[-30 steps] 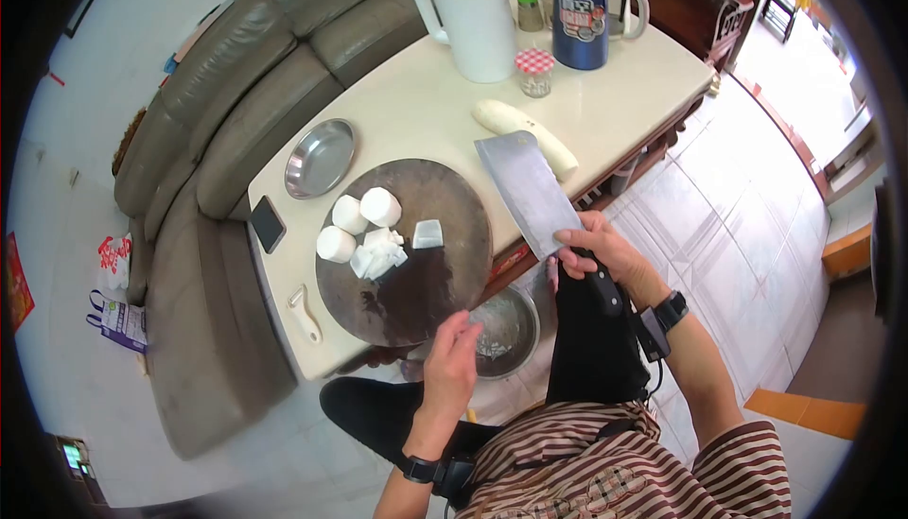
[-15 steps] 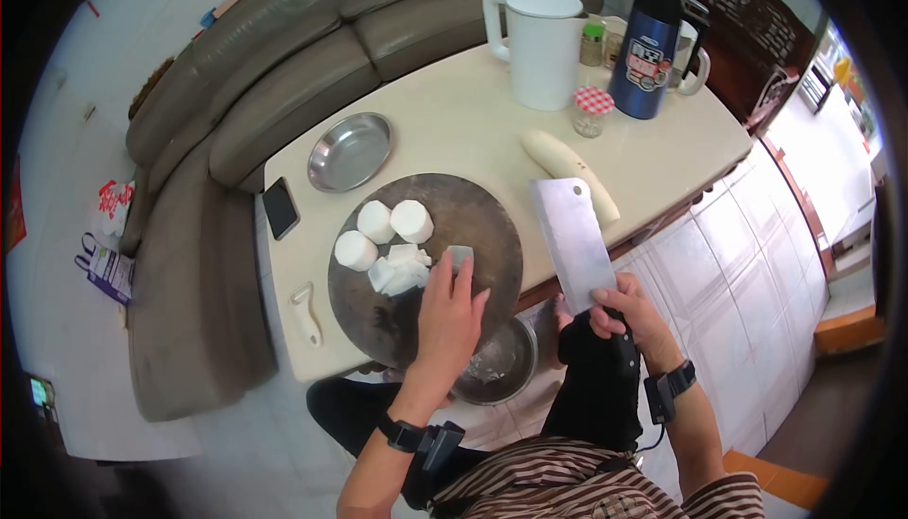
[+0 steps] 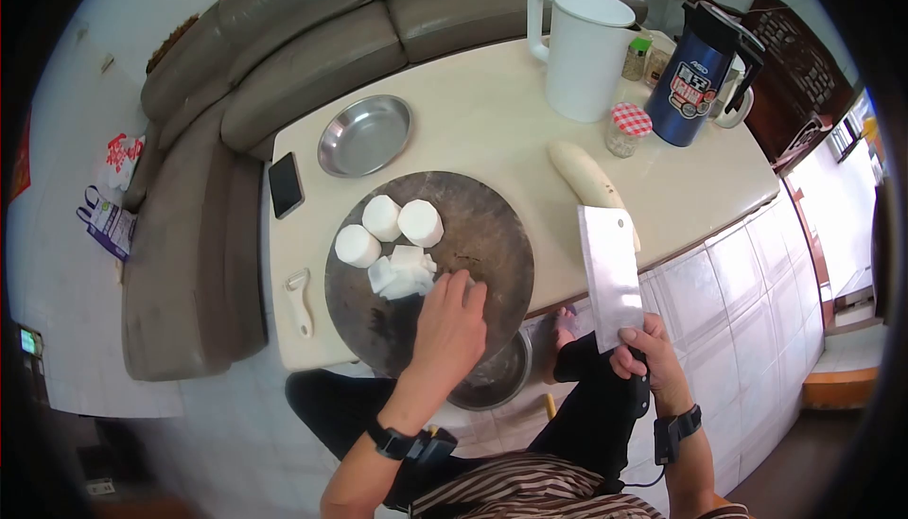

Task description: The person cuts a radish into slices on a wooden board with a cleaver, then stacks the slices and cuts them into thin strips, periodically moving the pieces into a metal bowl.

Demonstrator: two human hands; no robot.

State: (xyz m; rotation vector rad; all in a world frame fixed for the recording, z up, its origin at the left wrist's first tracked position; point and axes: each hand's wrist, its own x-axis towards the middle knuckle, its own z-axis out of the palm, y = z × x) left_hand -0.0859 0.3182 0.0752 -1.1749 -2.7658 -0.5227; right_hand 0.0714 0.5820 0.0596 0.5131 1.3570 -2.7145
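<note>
My right hand (image 3: 653, 356) grips a cleaver (image 3: 610, 268) by its black handle, blade pointing up and away from me beside the table. On the round dark chopping board (image 3: 487, 226), my left hand (image 3: 452, 322) has its fingers curled down around a small pale radish piece, mostly hidden by the fingers. Just left of these fingertips lies a pile of white radish pieces (image 3: 405, 273). Several thick peeled radish chunks (image 3: 420, 223) stand behind that pile. A long whole white radish (image 3: 588, 176) rests on the table beyond the cleaver's tip.
The table (image 3: 501, 103) carries a steel dish (image 3: 366, 136), a phone (image 3: 285, 185), a peeler (image 3: 299, 303), a white jug (image 3: 588, 56), a checked-lid jar (image 3: 626, 131) and a blue flask (image 3: 698, 79). Below the board's near edge sits a metal basin (image 3: 497, 382).
My left fingers have curled over the pale piece at their tips, which showed more before. The cleaver stays raised in my right hand, and the camera view has shifted.
</note>
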